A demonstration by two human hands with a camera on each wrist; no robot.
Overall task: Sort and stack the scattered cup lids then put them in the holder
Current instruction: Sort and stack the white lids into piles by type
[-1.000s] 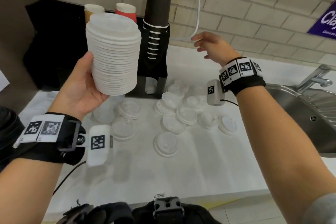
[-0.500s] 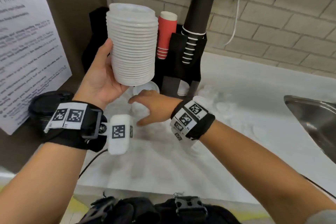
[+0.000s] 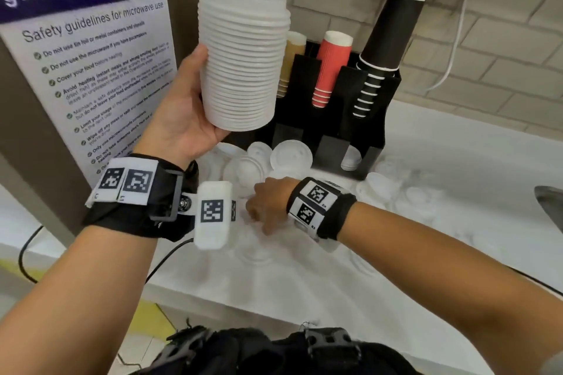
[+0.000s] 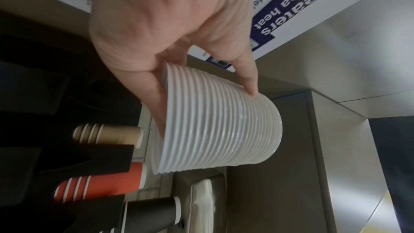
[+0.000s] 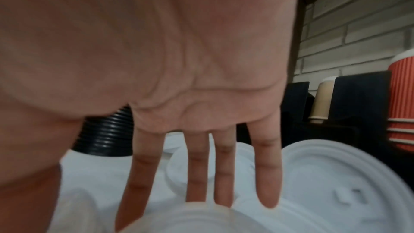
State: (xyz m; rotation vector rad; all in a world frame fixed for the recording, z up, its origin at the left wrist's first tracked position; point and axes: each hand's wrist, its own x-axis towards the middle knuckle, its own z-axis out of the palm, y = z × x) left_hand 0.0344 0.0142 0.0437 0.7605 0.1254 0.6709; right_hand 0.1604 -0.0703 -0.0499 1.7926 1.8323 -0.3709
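My left hand [image 3: 195,119] holds a tall stack of white lids [image 3: 242,58] up in front of the poster, thumb on one side and fingers on the other; the stack [image 4: 219,128] shows lying sideways in the left wrist view. My right hand [image 3: 268,207] is low over the counter with its fingers [image 5: 267,174] straight, reaching over loose white lids [image 3: 291,157] that lie in front of the black holder [image 3: 353,106]. A lid [image 5: 336,183] lies right under those fingers. I cannot tell whether they touch it.
The holder carries tan [image 3: 289,61], red [image 3: 330,67] and black [image 3: 384,49] cup stacks. A microwave safety poster [image 3: 100,70] stands at left, a brick wall behind. More lids [image 3: 414,192] are scattered to the right, near a steel sink edge [image 3: 551,204]. Black lids [image 5: 105,135] stand at left.
My right hand came down from the wall side to the lids by the holder and reached further left. The left hand kept the stack raised. My head turned left.
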